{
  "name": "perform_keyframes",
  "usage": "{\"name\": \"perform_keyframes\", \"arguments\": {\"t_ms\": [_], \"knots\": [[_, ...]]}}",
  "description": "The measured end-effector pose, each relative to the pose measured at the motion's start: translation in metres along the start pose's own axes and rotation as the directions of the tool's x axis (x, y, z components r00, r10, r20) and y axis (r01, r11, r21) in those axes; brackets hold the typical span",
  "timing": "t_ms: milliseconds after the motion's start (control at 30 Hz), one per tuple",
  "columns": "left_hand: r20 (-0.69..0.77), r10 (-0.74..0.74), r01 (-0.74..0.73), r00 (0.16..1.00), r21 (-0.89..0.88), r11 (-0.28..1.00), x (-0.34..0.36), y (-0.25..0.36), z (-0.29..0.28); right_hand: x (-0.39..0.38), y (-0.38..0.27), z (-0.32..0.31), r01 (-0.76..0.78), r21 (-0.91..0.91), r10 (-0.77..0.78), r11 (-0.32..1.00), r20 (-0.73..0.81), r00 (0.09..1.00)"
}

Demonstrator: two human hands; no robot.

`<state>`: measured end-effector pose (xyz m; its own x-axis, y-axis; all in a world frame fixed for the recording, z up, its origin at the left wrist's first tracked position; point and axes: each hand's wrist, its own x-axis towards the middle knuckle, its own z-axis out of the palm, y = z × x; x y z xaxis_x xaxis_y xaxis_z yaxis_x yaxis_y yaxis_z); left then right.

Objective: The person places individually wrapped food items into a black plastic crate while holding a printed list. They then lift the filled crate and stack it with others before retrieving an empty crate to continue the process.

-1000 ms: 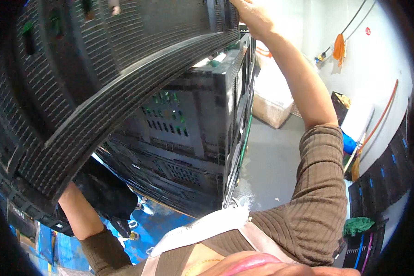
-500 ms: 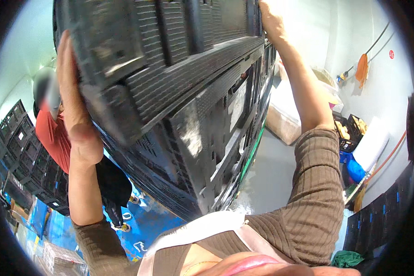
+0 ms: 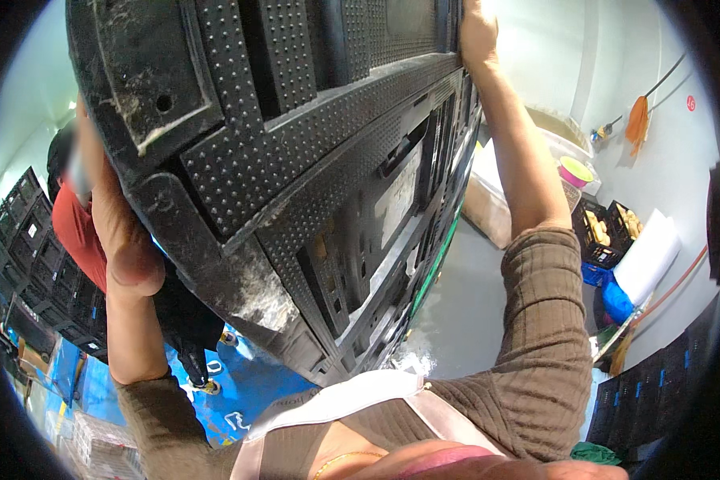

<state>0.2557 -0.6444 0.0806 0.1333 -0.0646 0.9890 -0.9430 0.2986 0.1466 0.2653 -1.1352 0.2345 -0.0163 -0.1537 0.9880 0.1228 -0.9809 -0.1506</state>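
A black plastic crate (image 3: 288,104) with a studded surface fills the upper middle, raised on or against a tall stack of black crates (image 3: 376,232). My left hand (image 3: 112,200) reaches up its left side, palm along the edge with fingers extended, holding it; the fingertips are partly hidden. High up at the crate's right side, my right hand (image 3: 478,36) grips it, the fingers mostly behind the edge. Pale dirt marks the lower corner near the middle.
A co-worker in a red top (image 3: 76,232) stands left, beside more stacked black crates (image 3: 36,264). Right, by the wall, are a white bin (image 3: 556,128), crates of pale items (image 3: 604,228), a white roll (image 3: 648,256), hanging orange cloth (image 3: 638,128) and more black crates (image 3: 648,384).
The crate has risen and turned. My left hand has moved up from under its lower left corner to its left side; my right hand has shifted right. The co-worker's red top has come into view.
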Motion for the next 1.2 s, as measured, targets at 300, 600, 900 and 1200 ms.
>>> {"name": "perform_keyframes", "arguments": {"t_ms": [300, 600, 900, 1200], "knots": [[0.220, 0.363, -0.423, 0.905, 0.535, 0.731, 0.041, 0.020, 0.051, -0.013, 0.008, -0.001, -0.013, -0.014, 0.013, 1.000, 0.008, 1.000], [0.274, 0.494, -0.549, 0.825, 0.592, 0.590, 0.045, 0.023, 0.067, -0.017, 0.004, -0.012, 0.002, -0.035, -0.001, 0.999, 0.032, 0.999], [0.097, 0.092, -0.121, 0.991, 0.352, 0.928, -0.057, 0.058, 0.019, -0.185, 0.051, -0.152, -0.394, 0.096, 0.337, 0.914, 0.358, 0.871], [-0.017, -0.999, 0.999, -0.038, 0.037, -0.039, -0.525, 0.205, -0.068, -0.759, -0.091, -0.418, -0.247, -0.868, 0.476, 0.432, 0.451, -0.755]]}}
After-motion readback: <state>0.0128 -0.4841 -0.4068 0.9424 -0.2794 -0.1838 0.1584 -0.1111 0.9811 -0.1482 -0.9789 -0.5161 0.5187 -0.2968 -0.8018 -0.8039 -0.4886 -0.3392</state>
